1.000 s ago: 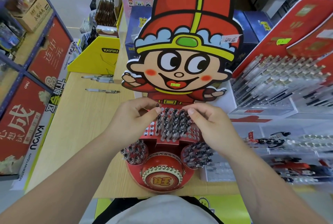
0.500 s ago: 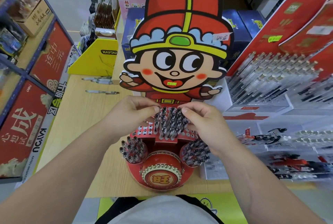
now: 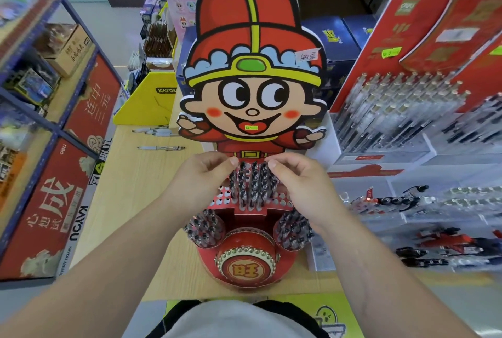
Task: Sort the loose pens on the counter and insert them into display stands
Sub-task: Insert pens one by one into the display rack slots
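Hovering over the cartoon display stand (image 3: pixel 252 269), both hands meet at the back row of the standing pens (image 3: pixel 252 185). The left hand (image 3: pixel 201 177) and right hand (image 3: pixel 296 185) have curled fingers (image 3: pixel 273 167), their tips on the pen tops. That looks like a way to seat or level them in their holes. Whether either hand pinches a pen I cannot tell. Loose pens (image 3: pixel 160 148) lie on the worktop (image 3: pixel 130 188), well beyond the left fingers, not yet sorted.
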